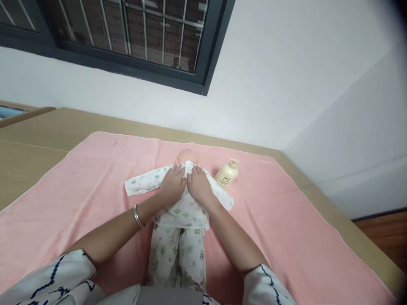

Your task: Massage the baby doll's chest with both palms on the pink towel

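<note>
A baby doll lies on its back, its smooth head (187, 156) pointing away from me. It is dressed in a white printed long-sleeved top (182, 214) and matching trousers (176, 256), with the sleeves spread out to both sides. My left hand (172, 184) rests on the left side of the doll's chest, fingers lying flat on the cloth. Close beside it, my right hand (200, 185) lies on the other side of the chest, its fingers also laid on the top. The thumbs nearly meet at the middle. What is under my palms is hidden.
A pale yellow pump bottle (227, 173) leans beside the sleeve on the right. Beneath everything spreads a pink sheet (104, 169) over a wooden surface (34, 140). Behind stand a white wall (254, 106) and a dark-framed window (203, 80) with bars.
</note>
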Motion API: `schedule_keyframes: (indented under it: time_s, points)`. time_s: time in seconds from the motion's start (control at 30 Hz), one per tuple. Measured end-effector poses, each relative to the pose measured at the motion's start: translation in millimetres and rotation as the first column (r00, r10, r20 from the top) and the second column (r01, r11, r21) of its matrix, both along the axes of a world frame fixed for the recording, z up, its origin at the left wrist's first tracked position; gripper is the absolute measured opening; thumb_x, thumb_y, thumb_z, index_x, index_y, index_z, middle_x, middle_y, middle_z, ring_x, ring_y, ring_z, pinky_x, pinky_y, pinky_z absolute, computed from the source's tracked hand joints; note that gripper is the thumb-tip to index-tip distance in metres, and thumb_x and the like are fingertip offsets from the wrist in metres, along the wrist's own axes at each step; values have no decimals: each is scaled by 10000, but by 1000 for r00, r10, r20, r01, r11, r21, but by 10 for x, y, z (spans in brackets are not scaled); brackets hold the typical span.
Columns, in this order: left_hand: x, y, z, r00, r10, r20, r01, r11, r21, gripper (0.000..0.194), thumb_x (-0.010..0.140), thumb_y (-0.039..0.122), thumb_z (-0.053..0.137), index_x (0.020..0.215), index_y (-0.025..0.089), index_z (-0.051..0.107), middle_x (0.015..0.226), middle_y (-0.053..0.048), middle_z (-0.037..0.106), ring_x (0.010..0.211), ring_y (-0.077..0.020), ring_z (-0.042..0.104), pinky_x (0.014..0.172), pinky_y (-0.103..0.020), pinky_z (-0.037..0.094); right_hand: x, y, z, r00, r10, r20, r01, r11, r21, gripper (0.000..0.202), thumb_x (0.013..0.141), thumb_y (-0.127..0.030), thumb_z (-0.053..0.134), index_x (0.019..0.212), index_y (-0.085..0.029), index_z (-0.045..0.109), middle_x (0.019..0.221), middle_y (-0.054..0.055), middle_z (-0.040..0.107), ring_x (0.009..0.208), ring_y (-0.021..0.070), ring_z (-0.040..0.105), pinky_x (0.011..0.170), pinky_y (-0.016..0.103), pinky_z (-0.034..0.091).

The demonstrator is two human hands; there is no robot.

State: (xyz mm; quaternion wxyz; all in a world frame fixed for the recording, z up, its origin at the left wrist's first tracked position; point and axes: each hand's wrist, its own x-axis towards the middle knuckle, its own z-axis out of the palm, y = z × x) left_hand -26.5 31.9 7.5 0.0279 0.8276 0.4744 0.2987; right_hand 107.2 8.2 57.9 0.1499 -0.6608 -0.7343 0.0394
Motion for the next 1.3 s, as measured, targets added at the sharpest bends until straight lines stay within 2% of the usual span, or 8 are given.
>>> schedule_keyframes:
  time_s: [0.2, 0.47, 0.6, 0.73, 0.9, 0.97, 1.1, 1.3]
  points:
    - [-106, 244, 34, 999, 42, 33, -37, 992, -124, 459, 940, 321, 387, 1317, 98, 524, 1379, -178, 561, 1316, -305, 480, 1097, -482, 378, -174, -393, -18, 994, 81, 77, -82, 996, 16, 534, 942, -201, 374, 1432, 10, 413, 1481, 244, 418, 1419, 328, 336, 1170, 463, 258]
    - [-16, -128, -27, 997, 41, 64, -40, 999, -27, 493, 940, 280, 357, 1365, 58, 474, 1443, -227, 478, 1400, -363, 368, 1122, -545, 327, 28, -164, 62, 998, 56, 40, -57, 998, 21, 502, 1003, -303, 306, 1405, -41, 451, 1472, 205, 449, 1400, 294, 372, 1157, 453, 271]
    - [-42, -274, 156, 973, -7, 231, 44, 987, -156, 515, 932, 315, 403, 1403, 115, 451, 1475, -184, 462, 1433, -355, 322, 1143, -573, 309, 98, -348, 292, 984, 112, 139, -101, 991, -84, 468, 954, -224, 370, 1378, -73, 498, 1354, 200, 570, 1262, 311, 526, 1063, 453, 373]
    - [109, -349, 504, 844, -53, 533, 189, 960, -205, 560, 971, 388, 379, 1479, 155, 350, 1559, -122, 359, 1477, -284, 246, 1198, -517, 251, 350, -599, 660, 978, 192, 84, -176, 970, -167, 498, 951, -274, 384, 1427, -153, 470, 1342, 133, 600, 1243, 296, 554, 994, 412, 437]
    - [504, -201, 706, 576, -27, 817, 511, 792, -334, 458, 996, 404, 314, 1364, 211, 507, 1467, -77, 505, 1370, -216, 458, 1127, -399, 408, 686, -671, 928, 1000, -13, -3, 13, 997, 74, 542, 972, -321, 346, 1480, -139, 400, 1493, 112, 451, 1407, 299, 379, 1102, 447, 356]
    - [586, -134, 721, 475, 23, 880, 542, 780, -313, 431, 994, 383, 308, 1303, 211, 555, 1420, -78, 555, 1336, -202, 499, 1112, -377, 425, 648, -616, 866, 997, -38, -64, 46, 991, 128, 543, 967, -315, 349, 1478, -142, 403, 1503, 109, 437, 1415, 291, 367, 1120, 452, 346]
    - [503, -100, 807, 354, 76, 932, 364, 907, -212, 353, 964, 362, 400, 1203, 196, 599, 1375, -79, 584, 1324, -202, 505, 1149, -378, 368, 259, -441, 445, 992, 37, -119, -12, 980, 201, 580, 951, -266, 358, 1509, -110, 323, 1585, 134, 276, 1475, 275, 233, 1180, 466, 265]
    - [194, -115, 1039, 393, 118, 912, 204, 956, -212, 339, 967, 353, 404, 1198, 202, 602, 1355, -66, 592, 1323, -211, 496, 1139, -373, 354, -150, -319, -61, 967, 254, 28, -255, 952, 168, 571, 933, -320, 454, 1456, -96, 406, 1558, 180, 319, 1486, 330, 161, 1189, 563, 162]
